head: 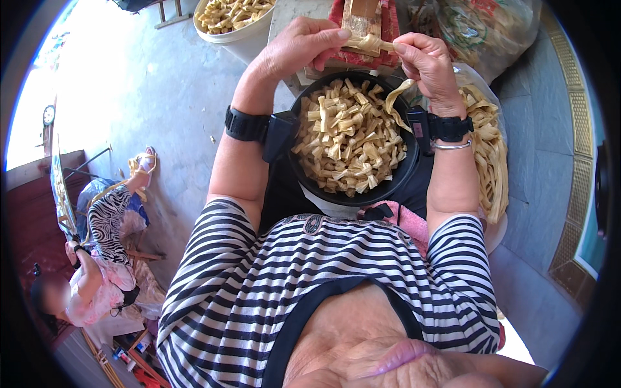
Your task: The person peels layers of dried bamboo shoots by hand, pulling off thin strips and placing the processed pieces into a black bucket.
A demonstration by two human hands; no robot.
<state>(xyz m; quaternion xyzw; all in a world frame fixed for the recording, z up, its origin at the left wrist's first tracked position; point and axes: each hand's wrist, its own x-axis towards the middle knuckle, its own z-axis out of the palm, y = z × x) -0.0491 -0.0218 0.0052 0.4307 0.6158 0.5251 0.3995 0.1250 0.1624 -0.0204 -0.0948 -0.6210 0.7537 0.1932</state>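
Note:
A pale yellow strip with a knot (369, 42) is stretched between my two hands, over a wooden block (361, 22) on a red surface. My left hand (315, 43) pinches its left end between thumb and finger. At the right of the knot, my right hand (424, 60) pinches the strip, whose loose tail (399, 99) hangs down beside the wrist. Below the hands, a round black basin (412, 169) holds many short knotted pieces (347, 140) of the same look. The strip's exact material cannot be told.
A white tub (237, 39) of knotted pieces stands at upper left. Long strips (487, 160) lie in a plastic bag on the right, below another filled clear bag (490, 39). A pink towel (410, 223) lies near my lap. Another person (104, 271) sits at far left.

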